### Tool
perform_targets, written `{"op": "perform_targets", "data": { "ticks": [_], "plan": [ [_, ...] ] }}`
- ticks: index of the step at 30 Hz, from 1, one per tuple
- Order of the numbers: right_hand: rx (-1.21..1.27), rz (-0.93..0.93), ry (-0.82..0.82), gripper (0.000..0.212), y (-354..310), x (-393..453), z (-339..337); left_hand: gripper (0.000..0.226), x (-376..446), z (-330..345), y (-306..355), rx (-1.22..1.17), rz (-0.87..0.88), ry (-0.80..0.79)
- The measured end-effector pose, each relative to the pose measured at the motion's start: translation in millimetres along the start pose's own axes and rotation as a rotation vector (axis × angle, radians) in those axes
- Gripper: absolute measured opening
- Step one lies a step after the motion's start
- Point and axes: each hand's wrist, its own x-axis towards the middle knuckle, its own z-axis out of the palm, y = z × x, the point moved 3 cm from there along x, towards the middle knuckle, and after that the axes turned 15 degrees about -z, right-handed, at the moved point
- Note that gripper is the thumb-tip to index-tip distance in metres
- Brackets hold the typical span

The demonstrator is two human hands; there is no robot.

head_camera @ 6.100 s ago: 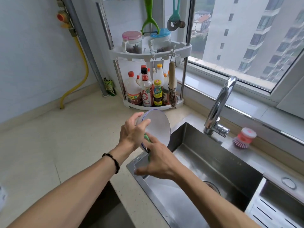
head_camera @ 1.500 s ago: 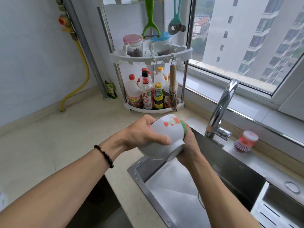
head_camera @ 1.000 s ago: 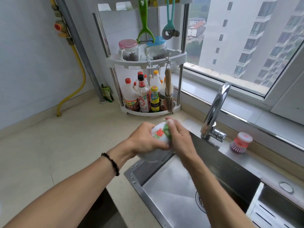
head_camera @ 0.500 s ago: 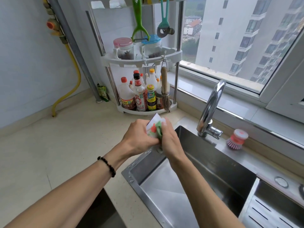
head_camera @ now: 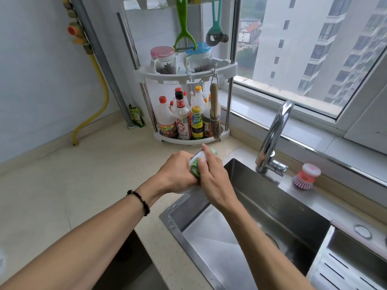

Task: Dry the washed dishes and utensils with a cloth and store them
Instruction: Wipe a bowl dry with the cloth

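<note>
The person stands at the corner of the sink and holds a white bowl above its near left rim. The left hand has its fingers curled around the bowl from the left side and grips it. The right hand presses a green cloth against the bowl, the fingers bent over the cloth and pinching it there.

A moment ago the bowl was turned so that its white outside with the red and green pattern was easy to see. Now the two hands have closed together and cover almost all of it; only a small white part shows under the left hand and between the fingers. I think the wiping has gone from the outside to the rim or the inside, so this bowl is nearly dry but not yet stored. The surface on the left, before the spice rack, has room to put it down.
</note>
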Motion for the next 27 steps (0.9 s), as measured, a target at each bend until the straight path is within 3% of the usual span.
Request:
{"op": "perform_targets", "data": {
  "ticks": [2, 5, 8, 12, 15, 17, 24, 27],
  "plan": [
    [0.121, 0.023, 0.014, 0.044, 5.4, -3.3, 0.1, 0.013, -6.4, -0.5, 3.0, 0.025, 0.025, -0.056],
    [0.590, 0.263, 0.074, 0.033, 10.2, 1.0, -12.5, 0.019, -15.1, -6.3, 6.9, -0.019, 0.026, -0.197],
    [0.803, 0.468, 0.062, 0.052, 22.9, -0.9, -19.2, 0.037, -19.3, -11.2, 5.3, -0.140, -0.004, -0.278],
    [0.726, 0.535, 0.153, 0.073, 30.3, -7.5, -14.0, 0.049, -21.0, -9.0, -3.1, -0.205, -0.100, -0.381],
    [0.524, 0.400, 0.157, 0.047, 28.0, -3.4, -21.4, 0.051, -17.9, -10.4, -1.9, -0.090, -0.149, -0.405],
    [0.366, 0.261, 0.093, 0.033, 22.3, 1.4, -25.0, 0.039, -17.8, -5.1, 2.3, -0.022, -0.153, -0.369],
    [-0.031, 0.129, 0.063, 0.042, 12.7, -11.6, -0.3, 0.019, -10.3, 13.0, -5.1, -0.010, -0.115, -0.148],
    [0.135, 0.248, 0.150, 0.044, 19.0, -11.6, -2.2, 0.021, -12.2, 15.6, 2.2, 0.073, -0.035, -0.070]
  ]
}}
